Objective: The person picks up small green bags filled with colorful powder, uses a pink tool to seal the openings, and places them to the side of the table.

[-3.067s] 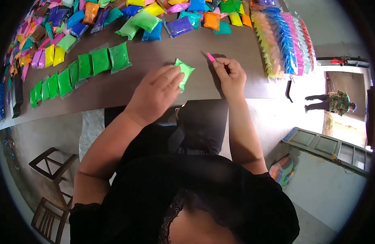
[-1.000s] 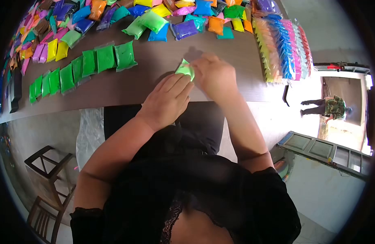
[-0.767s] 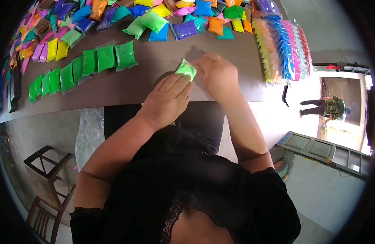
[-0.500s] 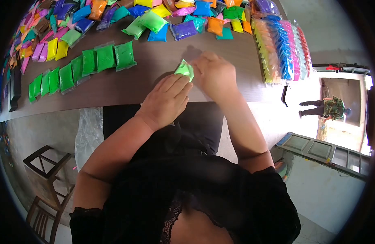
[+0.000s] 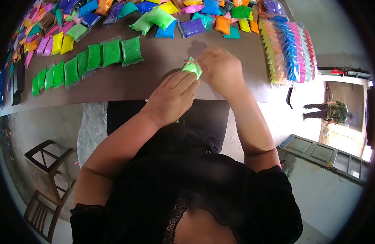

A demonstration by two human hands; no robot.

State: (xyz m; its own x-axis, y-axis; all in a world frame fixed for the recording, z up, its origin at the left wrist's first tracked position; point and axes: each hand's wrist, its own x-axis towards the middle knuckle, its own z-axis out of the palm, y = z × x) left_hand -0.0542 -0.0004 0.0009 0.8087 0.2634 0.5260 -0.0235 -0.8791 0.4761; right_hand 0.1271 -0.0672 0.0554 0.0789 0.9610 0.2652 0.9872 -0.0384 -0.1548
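Observation:
A small light green packet [image 5: 192,69] lies near the front edge of the table, its top corner raised to a point. My left hand [image 5: 172,95] is closed over its lower part, fingers pressed together. Just right of the packet, my right hand [image 5: 222,70] is curled closed with its fingertips by the packet's upper corner. Motion blurs those fingertips, and whatever they may pinch is hidden. To the left stands a slanting row of several darker green packets [image 5: 71,72], leaning on one another.
Many colourful packets [image 5: 192,27] are heaped along the far side of the brown table [image 5: 163,53]. Stacked rows of packets in clear wrap [image 5: 291,51] stand at the right end. A wooden chair [image 5: 45,187] is at lower left; a person [image 5: 336,112] stands in the doorway.
The whole view has shifted slightly, so table and hands appear a little further right. My left hand stays on the light green packet; my right hand stays beside it, blurred by motion.

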